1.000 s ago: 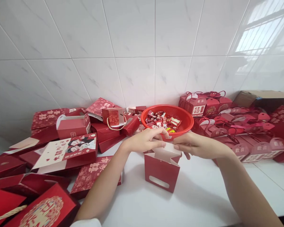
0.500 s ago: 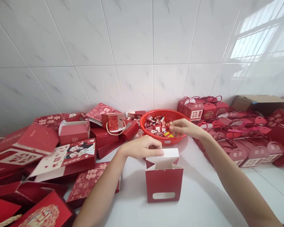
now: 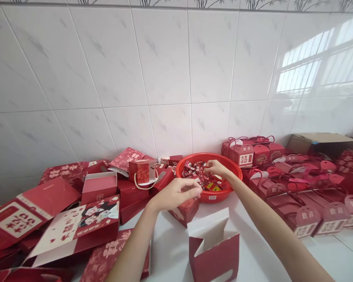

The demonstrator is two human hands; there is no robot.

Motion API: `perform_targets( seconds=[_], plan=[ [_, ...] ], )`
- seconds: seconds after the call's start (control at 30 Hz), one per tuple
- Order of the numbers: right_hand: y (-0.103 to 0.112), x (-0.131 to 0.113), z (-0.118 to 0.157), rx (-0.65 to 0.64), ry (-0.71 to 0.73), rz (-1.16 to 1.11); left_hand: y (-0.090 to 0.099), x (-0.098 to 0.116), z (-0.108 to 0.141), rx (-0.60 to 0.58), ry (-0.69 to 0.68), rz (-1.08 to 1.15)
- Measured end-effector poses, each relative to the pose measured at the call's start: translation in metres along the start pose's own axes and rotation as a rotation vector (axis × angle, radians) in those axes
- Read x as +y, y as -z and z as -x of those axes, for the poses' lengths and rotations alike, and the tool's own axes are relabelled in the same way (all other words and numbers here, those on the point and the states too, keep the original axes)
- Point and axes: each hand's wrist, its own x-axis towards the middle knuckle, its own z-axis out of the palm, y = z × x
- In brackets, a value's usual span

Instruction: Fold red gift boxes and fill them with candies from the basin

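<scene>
An open-topped red paper gift box (image 3: pixel 214 254) with a white inside stands upright on the white table. Just above and behind its raised flap, my left hand (image 3: pixel 175 194) hovers apart from it. Its fingers are loosely curved, with a gap to the thumb and nothing seen between them. Inside the red plastic basket (image 3: pixel 235 162), wrapped candies (image 3: pixel 194 172) lie in a heap. My right hand (image 3: pixel 216 168) reaches over the rim to them, its fingers bent together at the candies. What its fingertips pinch is too small to make out.
Many red gift boxes (image 3: pixel 100 188) are piled loosely on the left. A small red box (image 3: pixel 186 211) lies in front of the basket. Rows of closed handled boxes (image 3: pixel 306 217) and a cardboard carton (image 3: pixel 320 141) stand right. A tiled wall (image 3: pixel 167 129) rises behind.
My left hand has let go of the gift box's flap, and a small red box shows behind it. My right hand has moved left and deeper into the candies. The view has tilted up.
</scene>
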Motion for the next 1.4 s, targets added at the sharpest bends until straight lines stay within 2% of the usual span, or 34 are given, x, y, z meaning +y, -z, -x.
perform_targets(
  seconds=[0.1,0.2,0.4,0.53,0.63,0.77,0.93,1.17,1.3,1.4],
  plan=[
    [0.012,0.0,0.009,0.085,0.052,-0.324,0.003,-0.021,-0.021,0.163,-0.017,0.006],
    [0.014,0.0,0.02,0.118,0.058,-0.553,0.006,-0.041,-0.058,0.247,0.046,-0.158],
    [0.004,0.008,0.031,0.109,-0.018,-0.739,0.0,-0.074,-0.146,0.254,0.16,-0.277],
    [0.004,0.016,0.027,0.189,-0.055,-0.805,-0.009,-0.093,-0.173,0.264,0.205,-0.207],
    [0.007,0.02,0.023,0.242,-0.08,-0.86,-0.008,-0.1,-0.176,0.365,0.146,-0.098],
    [0.01,0.022,0.02,0.257,-0.121,-0.931,-0.002,-0.096,-0.167,0.53,-0.012,0.094],
    [0.01,0.021,0.022,0.188,-0.164,-0.973,-0.012,-0.086,-0.148,0.575,-0.122,0.235],
    [0.003,0.011,0.032,0.018,-0.211,-0.874,-0.024,-0.084,-0.141,0.486,-0.124,0.169],
    [0.001,0.012,0.032,0.137,-0.163,-0.859,-0.024,-0.077,-0.136,0.396,-0.082,0.038],
    [0.004,0.016,0.027,0.279,-0.132,-0.881,-0.034,-0.065,-0.132,0.211,-0.045,-0.063]
  ],
)
